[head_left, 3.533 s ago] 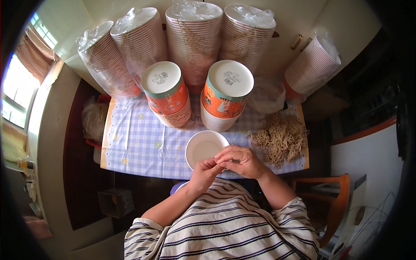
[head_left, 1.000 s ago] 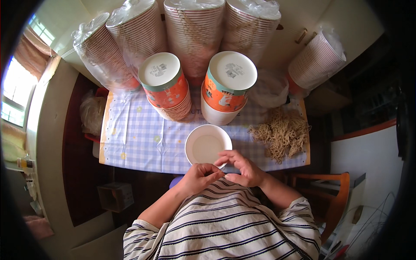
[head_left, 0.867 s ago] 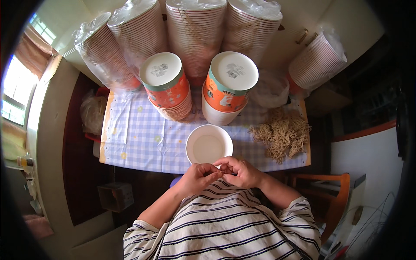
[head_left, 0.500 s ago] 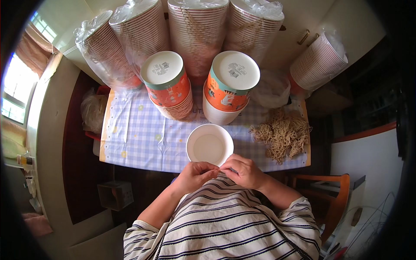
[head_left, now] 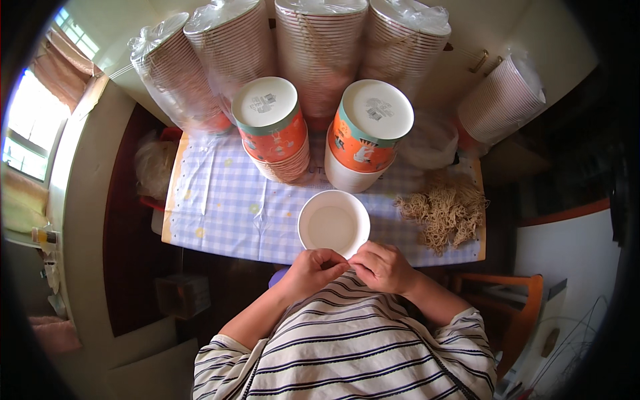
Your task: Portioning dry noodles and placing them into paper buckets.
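Note:
A white paper tub (head_left: 333, 227) stands mouth up at the table's front edge, its inside facing me. At its near rim my left hand (head_left: 313, 272) pinches thumb against forefinger. My right hand (head_left: 383, 267) is closed too, and its fingertips meet those of the left. Whatever lies between the fingertips is too small to make out. Beyond the tub stand two short stacks of upturned paper tubs, the left stack (head_left: 273, 137) and the right stack (head_left: 367, 140), each topped by an orange printed tub with a green band. A tangled heap of beige string (head_left: 445, 212) lies to the right.
Tall stacks of paper tubs in clear plastic (head_left: 321, 60) line the back; another wrapped stack (head_left: 501, 100) leans at the back right. A blue checked tablecloth (head_left: 220, 207) covers the table. A wooden chair (head_left: 527, 313) stands at my right, a clear box (head_left: 182, 295) below at left.
The whole view has shifted slightly, so things sit farther right in the picture. My hands stay pinched together at the tub's near rim, with the right fingers curled in a little more.

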Available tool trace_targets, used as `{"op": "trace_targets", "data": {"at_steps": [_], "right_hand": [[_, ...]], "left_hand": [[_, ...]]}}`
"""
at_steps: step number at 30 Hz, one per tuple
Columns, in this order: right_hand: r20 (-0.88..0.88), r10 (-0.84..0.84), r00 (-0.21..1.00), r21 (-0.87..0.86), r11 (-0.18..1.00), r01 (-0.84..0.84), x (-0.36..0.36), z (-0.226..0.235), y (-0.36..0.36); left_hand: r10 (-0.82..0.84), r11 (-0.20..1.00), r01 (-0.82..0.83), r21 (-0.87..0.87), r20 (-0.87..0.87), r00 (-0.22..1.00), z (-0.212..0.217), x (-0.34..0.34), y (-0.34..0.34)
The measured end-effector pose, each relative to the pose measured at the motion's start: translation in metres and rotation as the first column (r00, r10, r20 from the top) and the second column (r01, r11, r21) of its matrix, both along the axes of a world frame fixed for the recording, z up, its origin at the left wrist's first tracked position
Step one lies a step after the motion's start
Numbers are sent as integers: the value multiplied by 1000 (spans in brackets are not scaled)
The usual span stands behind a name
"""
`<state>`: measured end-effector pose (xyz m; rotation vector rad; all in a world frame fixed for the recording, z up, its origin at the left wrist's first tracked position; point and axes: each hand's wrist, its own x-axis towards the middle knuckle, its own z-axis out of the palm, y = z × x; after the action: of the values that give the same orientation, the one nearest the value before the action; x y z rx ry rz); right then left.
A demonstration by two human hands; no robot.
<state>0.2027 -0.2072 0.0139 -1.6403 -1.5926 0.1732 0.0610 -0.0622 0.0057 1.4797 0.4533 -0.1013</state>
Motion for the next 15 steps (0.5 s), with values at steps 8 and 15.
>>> {"op": "trace_targets", "data": {"at_steps": [8,15], "right_hand": [[35,44,998,-6,999,-44,-5,-1,-2],[48,13,999,5,1000,-14,-8,-3,1]], "left_hand": [[24,998,-26,-56,-30,999,2,-6,-3],[61,878,-187,441,285,957,5,-9,-13]]}}
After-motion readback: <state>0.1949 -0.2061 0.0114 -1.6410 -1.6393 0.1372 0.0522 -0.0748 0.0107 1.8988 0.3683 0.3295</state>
